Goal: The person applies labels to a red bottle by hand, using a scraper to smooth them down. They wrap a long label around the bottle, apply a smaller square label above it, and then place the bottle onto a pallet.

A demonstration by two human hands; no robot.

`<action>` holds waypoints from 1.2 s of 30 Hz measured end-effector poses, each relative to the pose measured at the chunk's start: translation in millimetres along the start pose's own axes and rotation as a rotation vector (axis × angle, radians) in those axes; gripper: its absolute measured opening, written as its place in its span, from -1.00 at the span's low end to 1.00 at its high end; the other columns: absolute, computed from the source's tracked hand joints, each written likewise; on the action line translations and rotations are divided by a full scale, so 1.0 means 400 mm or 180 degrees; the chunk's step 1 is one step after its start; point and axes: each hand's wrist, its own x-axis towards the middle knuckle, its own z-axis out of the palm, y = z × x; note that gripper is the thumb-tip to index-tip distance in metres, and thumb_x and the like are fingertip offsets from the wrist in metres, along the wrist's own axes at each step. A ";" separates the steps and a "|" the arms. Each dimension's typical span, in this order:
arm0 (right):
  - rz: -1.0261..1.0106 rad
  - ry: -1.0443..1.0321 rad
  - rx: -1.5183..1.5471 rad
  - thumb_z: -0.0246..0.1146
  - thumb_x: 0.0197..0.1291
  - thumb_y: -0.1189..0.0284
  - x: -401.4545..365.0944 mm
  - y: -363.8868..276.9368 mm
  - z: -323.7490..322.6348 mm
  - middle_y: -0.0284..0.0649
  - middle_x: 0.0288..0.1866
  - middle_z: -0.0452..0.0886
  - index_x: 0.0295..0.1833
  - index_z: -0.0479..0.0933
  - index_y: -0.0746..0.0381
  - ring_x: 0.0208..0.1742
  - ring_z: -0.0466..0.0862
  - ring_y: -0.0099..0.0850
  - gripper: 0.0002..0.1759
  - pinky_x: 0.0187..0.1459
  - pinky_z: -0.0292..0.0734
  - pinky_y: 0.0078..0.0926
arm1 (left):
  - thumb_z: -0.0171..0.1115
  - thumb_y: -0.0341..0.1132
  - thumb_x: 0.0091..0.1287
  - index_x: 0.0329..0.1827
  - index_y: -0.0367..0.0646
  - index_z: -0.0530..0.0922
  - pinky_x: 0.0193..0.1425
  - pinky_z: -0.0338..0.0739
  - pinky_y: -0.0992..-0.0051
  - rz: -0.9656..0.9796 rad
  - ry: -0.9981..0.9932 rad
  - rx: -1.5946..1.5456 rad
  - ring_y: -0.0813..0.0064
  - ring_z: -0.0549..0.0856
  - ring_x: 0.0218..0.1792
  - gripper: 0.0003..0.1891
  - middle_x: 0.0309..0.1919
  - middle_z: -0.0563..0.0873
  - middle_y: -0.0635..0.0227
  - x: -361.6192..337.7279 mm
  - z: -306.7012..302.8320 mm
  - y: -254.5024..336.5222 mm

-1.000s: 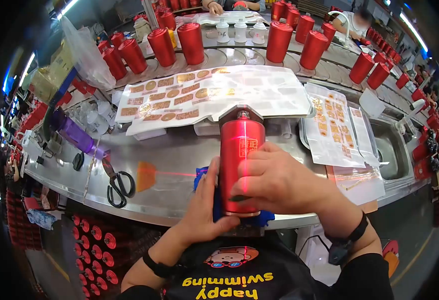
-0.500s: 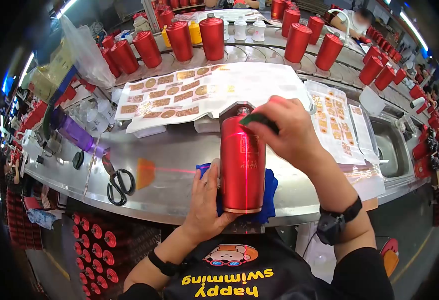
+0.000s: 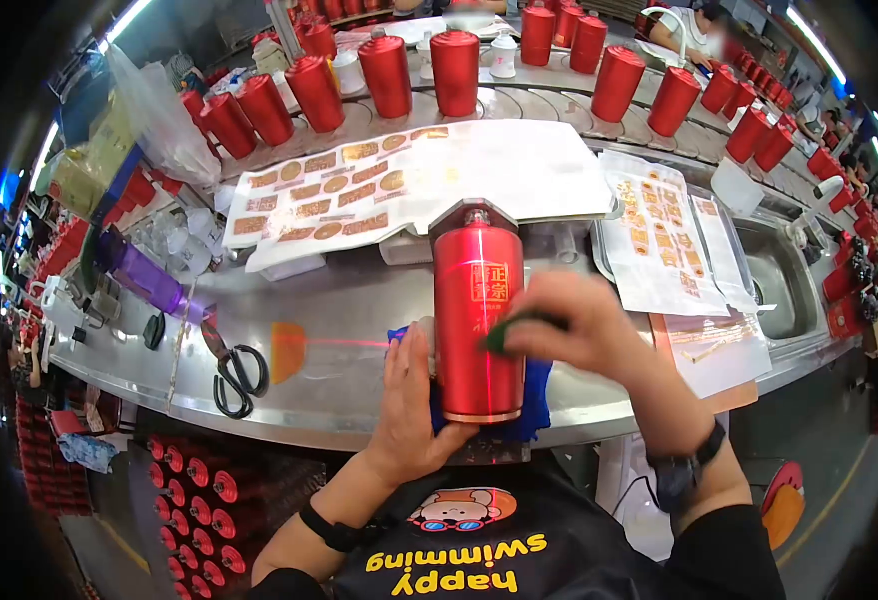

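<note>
A red metallic bottle (image 3: 464, 330) lies tilted on a blue cloth (image 3: 536, 400), its capped neck pointing away from me. Gold characters in a square frame mark its front, and a red laser line runs down it. My left hand (image 3: 407, 405) steadies the bottle's lower left side, fingers along the side and thumb by the base. In my right hand (image 3: 581, 322), somewhat blurred, is a dark green flat pad (image 3: 524, 328). Its edge is at the bottle's front, below the gold square, over smaller gold lettering.
Sheets of gold stickers (image 3: 304, 195) lie behind the bottle, with another sticker sheet (image 3: 659, 235) at right by a sink (image 3: 787, 290). Black-handled scissors (image 3: 236, 370), an orange flat piece (image 3: 287, 352) and a purple bottle (image 3: 149, 278) are at left. Red bottles (image 3: 384, 78) line the conveyor (image 3: 539, 103).
My right hand has moved down with the green pad, from near the bottle's neck to the lower lettering, uncovering the gold square. My left hand keeps its place on the bottle.
</note>
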 end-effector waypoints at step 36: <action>-0.0216 0.0320 -0.1409 0.18 0.24 -0.12 0.312 0.545 -0.207 0.02 -0.34 0.70 -0.28 0.65 0.27 -0.27 0.74 -0.16 -0.40 -0.23 0.59 -0.17 | 0.48 -0.11 0.16 -0.23 -0.21 0.63 -0.29 0.54 0.51 -0.0996 0.0561 -0.1658 0.46 0.66 -0.34 -0.65 -0.32 0.59 0.26 0.155 -0.322 0.058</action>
